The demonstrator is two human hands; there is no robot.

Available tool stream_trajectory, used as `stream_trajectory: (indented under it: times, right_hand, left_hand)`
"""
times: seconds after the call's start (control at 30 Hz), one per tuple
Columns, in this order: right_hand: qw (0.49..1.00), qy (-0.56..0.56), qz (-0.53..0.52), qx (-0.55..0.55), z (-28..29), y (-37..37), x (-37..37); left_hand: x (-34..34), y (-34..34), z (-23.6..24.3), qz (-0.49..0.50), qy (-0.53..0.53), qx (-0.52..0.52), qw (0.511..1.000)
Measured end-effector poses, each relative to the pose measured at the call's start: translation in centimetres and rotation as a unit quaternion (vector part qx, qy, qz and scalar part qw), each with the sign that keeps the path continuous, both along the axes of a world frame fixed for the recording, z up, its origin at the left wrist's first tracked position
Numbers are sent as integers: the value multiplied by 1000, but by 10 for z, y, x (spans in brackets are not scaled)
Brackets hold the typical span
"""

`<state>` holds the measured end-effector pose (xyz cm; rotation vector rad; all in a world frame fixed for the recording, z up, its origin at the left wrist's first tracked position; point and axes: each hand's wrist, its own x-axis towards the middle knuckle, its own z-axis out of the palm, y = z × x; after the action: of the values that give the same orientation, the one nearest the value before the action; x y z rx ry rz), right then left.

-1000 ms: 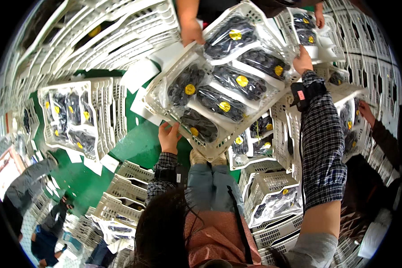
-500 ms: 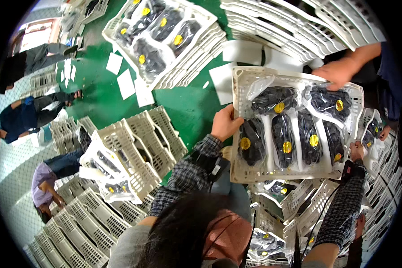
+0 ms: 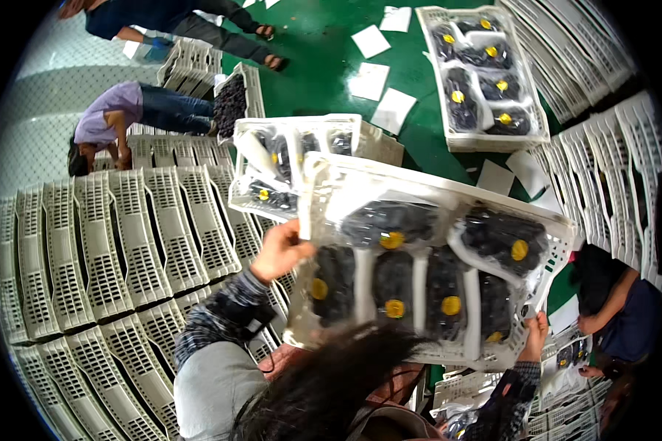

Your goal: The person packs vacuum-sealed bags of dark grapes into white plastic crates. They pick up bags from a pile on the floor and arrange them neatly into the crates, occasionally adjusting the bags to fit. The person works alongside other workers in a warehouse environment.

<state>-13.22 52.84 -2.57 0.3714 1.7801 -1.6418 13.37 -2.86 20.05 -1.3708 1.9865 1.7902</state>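
Note:
Both my hands carry a white plastic crate [image 3: 449, 184], tilted in front of me. My left hand [image 3: 281, 252] is closed round its left side, fingers and thumb at the rim. My right hand [image 3: 535, 338] grips the lower right corner. Inside lie several clear bags of dark fruit, which look like black grapes [image 3: 500, 239], each with a round yellow sticker. White padding strips [image 3: 419, 294] separate the bags. Long dark hair hides part of the crate's near edge. Just beyond its left corner is another filled crate [image 3: 360, 132].
Rows of stacked white crates [image 3: 118, 242] fill the left; more stacks [image 3: 610, 176] stand at right. A filled crate [image 3: 493, 145] tops a stack at the far side. Paper sheets [image 3: 370, 81] lie on the green floor [image 3: 309, 73]. People work at left [image 3: 110, 117] and right [image 3: 632, 316].
My view has swung left, toward the stacked rows, and the crate has come along in both hands, now more tilted. The co-worker's hand at its far right rim has let go.

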Motion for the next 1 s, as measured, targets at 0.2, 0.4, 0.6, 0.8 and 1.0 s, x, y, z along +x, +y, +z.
stream_trajectory:
  times: [0.2, 0.4, 0.6, 0.8, 1.0]
  right_hand:
    - [956, 180, 222, 71, 144, -224, 139]
    - [955, 148, 237, -100, 160, -437, 189]
    - [980, 167, 104, -27, 152, -498, 217]
    - [968, 242, 67, -14, 122, -520, 236]
    - [922, 378, -73, 45, 94, -424, 258]
  left_hand:
    - [145, -190, 32, 7, -171, -190, 967]
    - [213, -397, 25, -59, -219, -255, 940]
    - [208, -465, -31, -70, -286, -236, 926]
    - [226, -490, -87, -92, -303, -222, 922]
    - [115, -454, -136, -422, -298, -468, 717]
